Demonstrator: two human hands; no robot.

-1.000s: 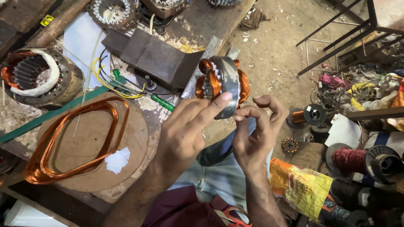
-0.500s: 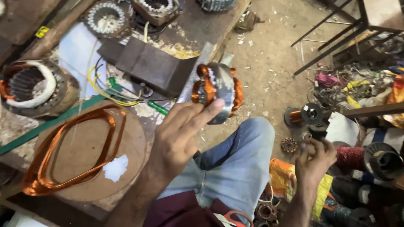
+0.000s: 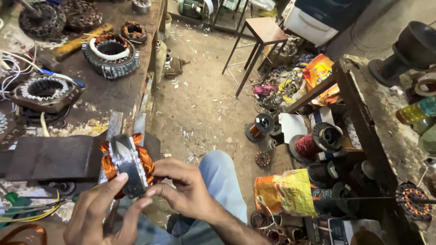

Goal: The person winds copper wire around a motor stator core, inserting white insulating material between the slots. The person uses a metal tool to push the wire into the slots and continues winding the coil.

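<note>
Both hands grip one copper-wound stator point(image 3: 127, 164): left hand point(image 3: 102, 213) pinches it from below, right hand point(image 3: 186, 190) closes on its side, beside a dark metal block point(image 3: 45, 158).

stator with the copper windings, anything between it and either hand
Nothing visible: the left hand has its thumb on the stator, and the right hand touches its right edge with its fingertips.

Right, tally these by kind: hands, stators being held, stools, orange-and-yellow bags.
Hands: 2 (left hand, right hand)
Held stator: 1
Stool: 1
Orange-and-yellow bags: 2 ()
Total: 6
</note>
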